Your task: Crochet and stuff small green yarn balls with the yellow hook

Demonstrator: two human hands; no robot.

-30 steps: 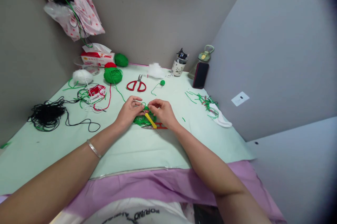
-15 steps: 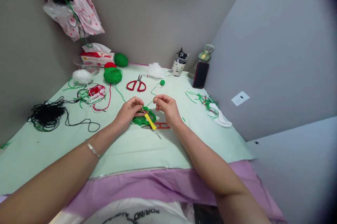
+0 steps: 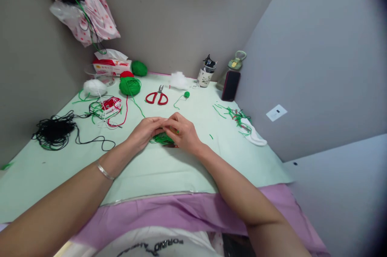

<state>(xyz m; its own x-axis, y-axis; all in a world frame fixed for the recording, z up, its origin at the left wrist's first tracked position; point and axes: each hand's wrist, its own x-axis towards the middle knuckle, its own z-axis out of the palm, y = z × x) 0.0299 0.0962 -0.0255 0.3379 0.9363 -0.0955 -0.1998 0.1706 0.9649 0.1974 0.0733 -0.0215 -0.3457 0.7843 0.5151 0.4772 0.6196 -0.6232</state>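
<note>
My left hand point(image 3: 148, 130) is closed, its fingertips pinching green yarn work mostly hidden between the two hands. My right hand point(image 3: 183, 133) meets it fingertip to fingertip, fingers bent around the yellow-handled crochet hook point(image 3: 173, 130), of which only a sliver shows. Below the hands lies a bundle of green yarn point(image 3: 161, 139). A dark blade tip pokes out beneath the right hand; the rest of that tool is covered. From the green yarn ball point(image 3: 130, 86), a strand runs down to my left hand. Beyond the hands sits a small green ball point(image 3: 186, 94) with a loose tail.
Red-handled cutters point(image 3: 157, 98) lie behind the hands. To the left are black yarn point(image 3: 55, 131), white yarn point(image 3: 94, 87) and a tissue box point(image 3: 111, 67). At right are yarn scraps point(image 3: 237, 115), a phone point(image 3: 231, 86), a bottle point(image 3: 236, 63) and a cup point(image 3: 205, 76).
My right hand has moved left to meet my left hand and now covers most of the crochet hook and the red-handled tool. The small ball's tail hangs loose on the table.
</note>
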